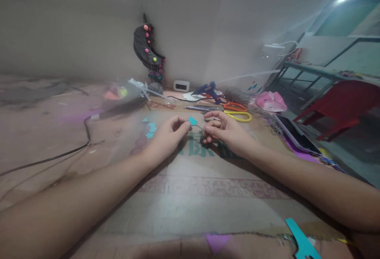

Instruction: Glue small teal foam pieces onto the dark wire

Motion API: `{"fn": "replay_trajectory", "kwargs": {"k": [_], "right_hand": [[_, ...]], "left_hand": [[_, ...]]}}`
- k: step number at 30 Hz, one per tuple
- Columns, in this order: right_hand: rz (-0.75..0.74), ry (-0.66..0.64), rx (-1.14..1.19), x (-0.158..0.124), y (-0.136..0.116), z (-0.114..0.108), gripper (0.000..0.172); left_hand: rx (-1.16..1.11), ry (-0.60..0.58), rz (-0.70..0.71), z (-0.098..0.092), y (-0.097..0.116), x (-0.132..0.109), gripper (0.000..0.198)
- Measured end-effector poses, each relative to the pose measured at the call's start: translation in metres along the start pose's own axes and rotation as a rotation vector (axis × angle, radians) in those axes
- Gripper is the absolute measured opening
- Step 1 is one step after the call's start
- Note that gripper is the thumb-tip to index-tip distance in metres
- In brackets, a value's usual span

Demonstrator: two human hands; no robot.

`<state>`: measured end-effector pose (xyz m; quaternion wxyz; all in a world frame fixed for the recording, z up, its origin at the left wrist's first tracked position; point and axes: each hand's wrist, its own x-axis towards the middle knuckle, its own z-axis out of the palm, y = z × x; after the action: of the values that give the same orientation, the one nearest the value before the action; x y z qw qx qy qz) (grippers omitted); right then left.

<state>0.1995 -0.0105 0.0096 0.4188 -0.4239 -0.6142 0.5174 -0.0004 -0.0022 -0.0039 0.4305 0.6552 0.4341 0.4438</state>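
Note:
A small turquoise paper piece [192,121] is pinched between the thumb and fingers of my left hand [173,130], over the middle of the cardboard. Close by on the right, my right hand [225,130] has its thumb and lower fingers curled together and its index finger raised. A thin dark strand seems to run between the hands; what the right fingers hold is too small to make out. Several turquoise paper scraps [151,129] lie left of my left hand. Behind my right hand are scissors with yellow handles [242,116] and another pair with orange handles [234,106].
The printed cardboard sheet [190,207] covers the work surface. A blue glue gun [209,89], a small white clock [181,86] and a yarn-wrapped crescent [144,45] stand at the back. To the right are a phone [298,134], a pink bag [271,101] and a red chair [341,106].

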Motion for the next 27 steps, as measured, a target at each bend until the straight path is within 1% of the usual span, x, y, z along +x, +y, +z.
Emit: {"fn": "replay_trajectory", "kwargs": {"k": [4, 7, 8, 10, 13, 15, 18, 20, 24, 25, 27], "right_hand": [[-0.041, -0.007, -0.166, -0.0015, -0.0054, 0.002, 0.033], [-0.025, 0.014, -0.271, -0.0033, -0.0091, 0.0023, 0.038], [-0.007, 0.024, -0.262, -0.004, -0.0094, 0.0028, 0.041], [0.051, 0.013, -0.152, -0.0056, -0.0084, 0.0046, 0.047], [0.15, -0.081, 0.087, -0.0072, -0.0053, 0.0073, 0.055], [0.16, -0.11, 0.107, -0.0068, -0.0041, 0.0072, 0.055], [0.08, -0.071, -0.062, -0.0041, -0.0041, 0.0037, 0.046], [-0.02, -0.011, -0.229, -0.0022, -0.0043, 0.0008, 0.038], [-0.215, 0.144, -0.546, -0.0022, -0.0044, -0.002, 0.01], [-0.247, 0.168, -0.586, -0.0029, -0.0047, -0.0019, 0.007], [-0.302, 0.19, -0.622, -0.0044, -0.0056, -0.0014, 0.009]], "left_hand": [[0.004, -0.005, 0.002, -0.0002, 0.0, 0.0, 0.022], [0.013, -0.005, -0.008, -0.0002, 0.0019, -0.0011, 0.021], [0.015, -0.006, -0.01, -0.0001, 0.0026, -0.0015, 0.021], [0.016, -0.012, -0.01, 0.0001, 0.0034, -0.0023, 0.021], [0.01, -0.016, 0.002, 0.0002, 0.0038, -0.0028, 0.021], [0.004, -0.01, 0.006, 0.0002, 0.0038, -0.0028, 0.02], [0.017, -0.005, -0.001, 0.0002, 0.0039, -0.0028, 0.021], [0.031, -0.013, 0.003, 0.0002, 0.0038, -0.0029, 0.021], [0.024, -0.041, 0.001, -0.0001, 0.0028, -0.0032, 0.021], [0.023, -0.044, 0.001, -0.0002, 0.0024, -0.0032, 0.021], [0.024, -0.051, 0.007, -0.0005, 0.0018, -0.0033, 0.022]]}}
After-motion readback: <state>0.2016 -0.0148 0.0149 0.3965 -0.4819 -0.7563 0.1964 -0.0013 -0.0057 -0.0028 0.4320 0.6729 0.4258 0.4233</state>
